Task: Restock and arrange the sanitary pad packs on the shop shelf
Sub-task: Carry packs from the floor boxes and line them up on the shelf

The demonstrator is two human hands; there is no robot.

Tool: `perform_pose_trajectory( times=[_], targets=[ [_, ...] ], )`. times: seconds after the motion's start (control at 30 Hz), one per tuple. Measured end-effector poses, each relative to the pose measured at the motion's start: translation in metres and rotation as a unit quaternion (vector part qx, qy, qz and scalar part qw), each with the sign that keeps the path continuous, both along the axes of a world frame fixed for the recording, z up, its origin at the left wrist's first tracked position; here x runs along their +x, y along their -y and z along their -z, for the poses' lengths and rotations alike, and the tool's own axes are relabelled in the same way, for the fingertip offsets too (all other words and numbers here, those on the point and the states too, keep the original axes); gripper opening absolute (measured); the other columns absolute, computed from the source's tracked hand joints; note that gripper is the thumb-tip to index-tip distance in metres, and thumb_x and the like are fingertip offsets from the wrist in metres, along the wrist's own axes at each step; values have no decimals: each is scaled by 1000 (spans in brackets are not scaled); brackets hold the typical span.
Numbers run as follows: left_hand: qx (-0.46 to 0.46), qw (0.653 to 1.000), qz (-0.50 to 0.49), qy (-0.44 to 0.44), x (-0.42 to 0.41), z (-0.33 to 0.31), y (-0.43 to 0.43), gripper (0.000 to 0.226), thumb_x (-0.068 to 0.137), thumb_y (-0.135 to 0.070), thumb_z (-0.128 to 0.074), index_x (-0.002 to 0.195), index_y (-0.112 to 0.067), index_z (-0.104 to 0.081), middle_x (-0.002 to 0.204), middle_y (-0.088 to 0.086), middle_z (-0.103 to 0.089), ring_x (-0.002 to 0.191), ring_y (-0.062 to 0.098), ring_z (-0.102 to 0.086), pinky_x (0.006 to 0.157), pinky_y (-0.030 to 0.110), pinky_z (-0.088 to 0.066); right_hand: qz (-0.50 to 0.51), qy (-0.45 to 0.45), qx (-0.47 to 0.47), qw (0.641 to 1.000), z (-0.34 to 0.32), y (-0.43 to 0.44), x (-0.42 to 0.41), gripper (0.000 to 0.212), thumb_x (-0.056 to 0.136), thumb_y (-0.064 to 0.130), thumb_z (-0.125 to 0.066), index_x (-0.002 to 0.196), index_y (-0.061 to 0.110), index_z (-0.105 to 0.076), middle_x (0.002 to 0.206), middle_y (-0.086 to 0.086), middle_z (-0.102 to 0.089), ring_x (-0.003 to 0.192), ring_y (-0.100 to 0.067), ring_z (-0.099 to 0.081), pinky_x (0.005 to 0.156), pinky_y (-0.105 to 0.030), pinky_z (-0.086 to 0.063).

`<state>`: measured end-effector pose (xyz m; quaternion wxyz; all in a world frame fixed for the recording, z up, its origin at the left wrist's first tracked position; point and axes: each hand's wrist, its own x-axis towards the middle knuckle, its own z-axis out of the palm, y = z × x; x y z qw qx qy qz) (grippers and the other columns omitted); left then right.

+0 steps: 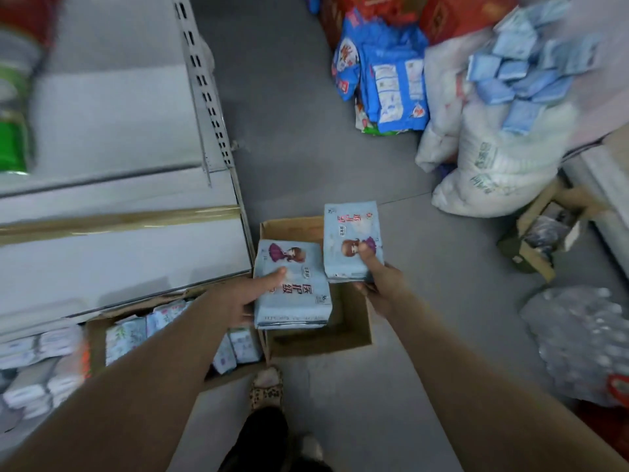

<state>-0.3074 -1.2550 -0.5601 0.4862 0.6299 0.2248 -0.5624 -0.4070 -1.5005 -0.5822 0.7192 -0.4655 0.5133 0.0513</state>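
Fingers (pixel 274 276) of left hand (pixel 238 301) clamped round a pale-blue pad pack (pixel 292 284), thumb on top, right hand (pixel 381 287) pinching a second pack (pixel 352 233) just beside, both held above an open cardboard box (pixel 350 328), white shelf (pixel 119 253) at left, blue packets (pixel 391 80) heaped on floor beyond.

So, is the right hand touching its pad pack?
Touching. The head view shows the right hand gripping the pad pack from below, with its thumb pressed flat on the pack's printed front.
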Motion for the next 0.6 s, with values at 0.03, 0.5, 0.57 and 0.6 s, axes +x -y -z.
perform_pose_trajectory(
  times=[0.03, 0.5, 0.57, 0.6],
  targets=[
    [3, 1000, 1, 19, -4, -17, -6, 59, 70, -57, -79, 111, -15, -68, 99, 6, -76, 90, 22, -72, 67, 31, -53, -3, 14, -2, 1000, -16, -4, -3, 61, 77, 43, -85, 124, 10, -63, 112, -10, -75, 102, -26, -73, 68, -31, -62],
    [-58, 977, -107, 178, -132, -231, -146, 66, 59, -49, -88, 106, -7, -68, 92, 10, -77, 80, 20, -72, 63, 31, -57, -50, 151, -3, 987, -224, -127, -112, 63, 73, 37, -86, 125, 10, -64, 113, -9, -76, 107, -25, -72, 96, -46, -57],
    [-64, 971, -121, 198, -145, -260, -175, 97, 26, -56, -97, 106, -8, -69, 90, 8, -78, 77, 19, -74, 62, 29, -58, -56, 171, 6, 984, -253, -148, -121, 69, 69, 34, -88, 127, 10, -62, 115, -10, -75, 108, -26, -71, 95, -47, -58],
    [-70, 966, -126, 213, -150, -273, -190, 105, 17, -57, -97, 107, -9, -70, 91, 6, -78, 78, 18, -75, 65, 29, -57, -60, 181, 11, 981, -268, -159, -123, 70, 68, 33, -88, 128, 9, -61, 116, -11, -74, 108, -25, -71, 93, -45, -59]
  ],
)
